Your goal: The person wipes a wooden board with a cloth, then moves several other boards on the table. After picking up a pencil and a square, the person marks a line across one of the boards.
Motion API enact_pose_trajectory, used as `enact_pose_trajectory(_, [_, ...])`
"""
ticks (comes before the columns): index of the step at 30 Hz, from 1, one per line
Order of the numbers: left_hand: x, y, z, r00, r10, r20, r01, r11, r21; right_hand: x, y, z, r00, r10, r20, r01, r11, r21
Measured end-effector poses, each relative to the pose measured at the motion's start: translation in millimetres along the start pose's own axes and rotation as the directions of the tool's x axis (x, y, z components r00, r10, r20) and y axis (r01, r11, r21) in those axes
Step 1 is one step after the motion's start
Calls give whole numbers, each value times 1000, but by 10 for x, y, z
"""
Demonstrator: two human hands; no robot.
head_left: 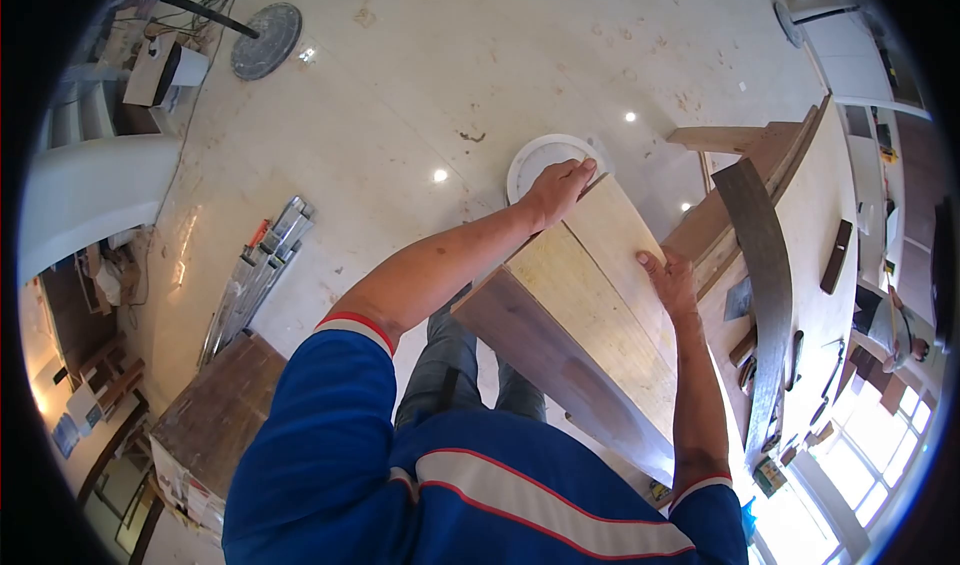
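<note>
In a workshop with a pale tiled floor, a person in a blue shirt holds a long wooden board point(590, 315) in both hands.

Seen from the head camera, the left hand point(556, 191) curls its fingers over the board's far end, gripping the edge, while the right hand point(670, 280) presses flat on the board's right side, fingers close together. The board slopes from chest level out over the person's legs, its pale face up and a darker edge toward the left, its right side just beside the workbench point(830, 195). A dark curved strip point(765, 285) lies on the workbench among small tools. A white round disc point(535, 160) sits on the floor just beyond the left hand, and a bundle of metal rails point(255, 275) lies well to the left.
</note>
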State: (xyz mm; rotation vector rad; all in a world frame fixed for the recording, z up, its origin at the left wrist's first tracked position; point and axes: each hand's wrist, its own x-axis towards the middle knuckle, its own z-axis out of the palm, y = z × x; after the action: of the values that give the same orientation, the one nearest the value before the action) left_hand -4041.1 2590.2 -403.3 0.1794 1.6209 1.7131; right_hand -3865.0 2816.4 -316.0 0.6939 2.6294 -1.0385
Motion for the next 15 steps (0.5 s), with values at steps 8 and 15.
enact_pose_trajectory(8, [93, 219, -336, 993, -88, -72, 84, 995, -54, -17, -71, -39, 1000, -3, 2, 3, 998, -56])
enact_pose_trajectory(15, [8, 135, 43, 994, -9, -111, 7, 1000, -17, -5, -35, 1, 1000, -1, -24, -3, 991, -134])
